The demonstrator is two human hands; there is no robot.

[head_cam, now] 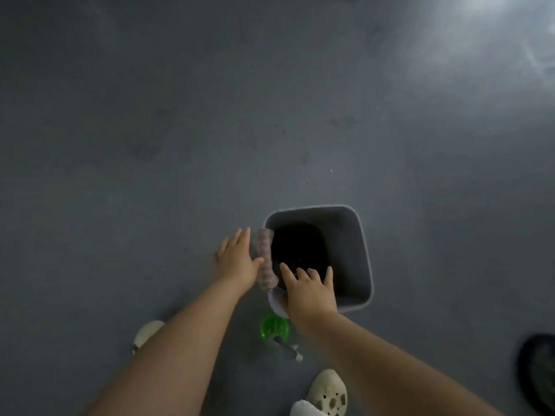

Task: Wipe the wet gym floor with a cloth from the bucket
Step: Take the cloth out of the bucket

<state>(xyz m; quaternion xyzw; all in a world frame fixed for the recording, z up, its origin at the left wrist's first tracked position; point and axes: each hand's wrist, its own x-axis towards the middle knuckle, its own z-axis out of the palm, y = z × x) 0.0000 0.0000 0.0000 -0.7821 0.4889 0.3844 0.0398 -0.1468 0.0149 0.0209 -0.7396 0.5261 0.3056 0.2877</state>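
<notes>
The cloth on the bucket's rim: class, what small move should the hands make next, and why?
Probably the left hand should close its fingers round the cloth. The cloth hangs over the left rim of the bucket, the open left hand is right beside it, apparently touching it with the thumb, and the right hand reaches into the bucket without holding anything.

Floor (150,130) beyond bucket (360,250) open; green bottle (274,328), shoes (329,391) crowd near side.
</notes>
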